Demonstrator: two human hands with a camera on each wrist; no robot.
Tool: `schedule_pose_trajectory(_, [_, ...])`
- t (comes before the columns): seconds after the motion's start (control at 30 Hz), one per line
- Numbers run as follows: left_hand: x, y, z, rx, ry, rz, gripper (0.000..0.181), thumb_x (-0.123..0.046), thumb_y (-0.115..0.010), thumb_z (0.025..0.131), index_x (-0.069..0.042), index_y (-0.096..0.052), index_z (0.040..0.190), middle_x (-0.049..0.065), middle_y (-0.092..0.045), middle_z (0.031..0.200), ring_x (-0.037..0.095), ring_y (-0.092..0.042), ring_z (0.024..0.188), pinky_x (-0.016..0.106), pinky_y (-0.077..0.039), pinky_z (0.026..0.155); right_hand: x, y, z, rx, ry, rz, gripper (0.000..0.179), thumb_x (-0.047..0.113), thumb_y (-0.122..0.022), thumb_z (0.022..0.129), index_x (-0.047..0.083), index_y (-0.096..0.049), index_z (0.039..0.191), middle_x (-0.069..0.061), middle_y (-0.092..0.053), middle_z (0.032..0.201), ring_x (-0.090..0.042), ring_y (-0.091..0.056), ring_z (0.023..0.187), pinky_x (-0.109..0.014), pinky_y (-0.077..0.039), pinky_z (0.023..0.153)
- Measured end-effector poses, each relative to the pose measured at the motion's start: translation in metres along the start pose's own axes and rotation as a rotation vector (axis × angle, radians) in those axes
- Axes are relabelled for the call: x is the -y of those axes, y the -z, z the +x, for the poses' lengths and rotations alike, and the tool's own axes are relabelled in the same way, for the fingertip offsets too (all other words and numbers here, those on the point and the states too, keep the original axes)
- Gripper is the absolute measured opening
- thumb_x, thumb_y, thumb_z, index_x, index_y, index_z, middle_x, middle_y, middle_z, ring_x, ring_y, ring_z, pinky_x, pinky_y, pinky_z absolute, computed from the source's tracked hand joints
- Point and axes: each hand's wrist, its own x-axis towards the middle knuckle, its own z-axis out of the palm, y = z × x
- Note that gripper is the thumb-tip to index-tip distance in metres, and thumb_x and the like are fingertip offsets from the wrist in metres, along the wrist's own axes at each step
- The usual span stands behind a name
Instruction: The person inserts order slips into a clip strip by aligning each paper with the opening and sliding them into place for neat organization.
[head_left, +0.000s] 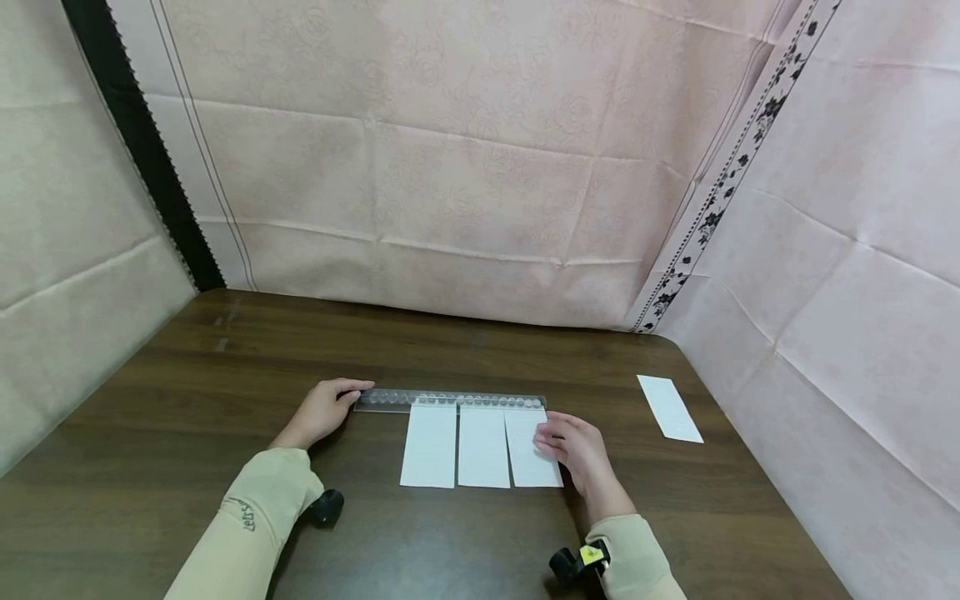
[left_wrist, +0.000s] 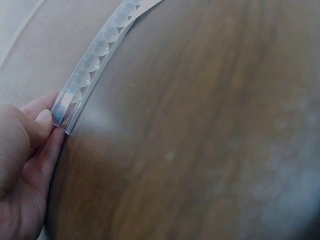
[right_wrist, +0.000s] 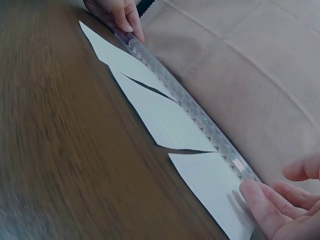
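Note:
A clear plastic ruler (head_left: 390,401) with a row of rounded scallops lies crosswise on the brown table. My left hand (head_left: 325,411) pinches its left end between thumb and fingers, plain in the left wrist view, where the ruler (left_wrist: 101,49) slants up. Three white paper strips lie side by side below the ruler: a left strip (head_left: 429,446), a middle strip (head_left: 483,447) and a right strip (head_left: 528,454). Their top edges meet the ruler. My right hand (head_left: 573,450) rests its loosely bent fingers on the right strip, close to the ruler's right end.
A fourth white paper strip (head_left: 670,408) lies apart at the table's right side. Pale patterned cloth (head_left: 465,167) hangs behind the wooden table (head_left: 187,433) and along both sides. Black wrist cameras (head_left: 326,508) sit at both sleeves.

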Motion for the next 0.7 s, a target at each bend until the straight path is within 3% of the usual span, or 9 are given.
schedule_pose_trajectory(0.7, [0.004,-0.004,-0.001,-0.011,-0.002,-0.006,0.028,-0.004,-0.048,0.096,-0.005,-0.064,0.119,0.02,-0.056,0.124,0.037,-0.047,0.118,0.053,-0.038,0.095,-0.004,0.019,0.0,-0.01,0.021,0.021,0.037,0.004,-0.048,0.095,-0.013,-0.045,0.128,-0.018,-0.065,0.098,-0.021,-0.066,0.081,-0.031,-0.054,0.075])
